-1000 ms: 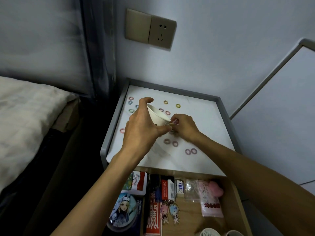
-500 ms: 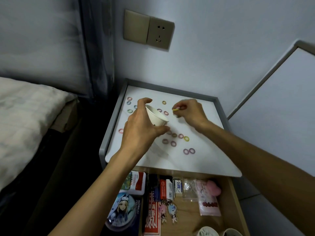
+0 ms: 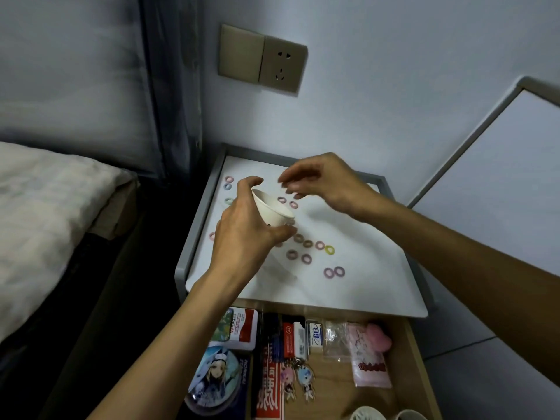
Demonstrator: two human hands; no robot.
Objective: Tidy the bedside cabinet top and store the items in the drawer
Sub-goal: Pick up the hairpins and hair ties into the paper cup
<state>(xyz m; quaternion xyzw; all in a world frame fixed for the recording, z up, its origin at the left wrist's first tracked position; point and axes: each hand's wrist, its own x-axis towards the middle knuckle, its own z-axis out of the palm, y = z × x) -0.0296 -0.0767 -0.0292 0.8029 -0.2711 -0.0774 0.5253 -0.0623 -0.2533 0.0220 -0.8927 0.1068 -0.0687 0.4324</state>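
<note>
Right now my left grip [image 3: 242, 237] is clenched round the small white cup [image 3: 272, 212], thumb on one side and fingers on the other. It seems to hold the cup just off the surface [image 3: 363, 286], mouth tipped toward my right grip [image 3: 321, 183]. That one hangs just above and beyond the cup's mouth, fingers loosely curled downward. They blur, so I cannot tell whether a ring sits between them.

The little coloured hair rings [image 3: 302, 258] lie scattered on the surface. A cluster sits just below and to the right of the cup, with a yellow one [image 3: 325, 249] at its outer edge. A touching pair [image 3: 334, 271] lies nearer me, and a few more lie beyond my left knuckles.

To do this well, I judge I should hold the cup steady and tipped. My fingertips should come right over its mouth before anything falls, and I should take one ring at a time. The rings look light and springy, so one dropped from high could bounce out. The cluster by the cup looks handiest next. The open drawer [image 3: 406, 353] lies below my wrists, ready for the filled cup.
</note>
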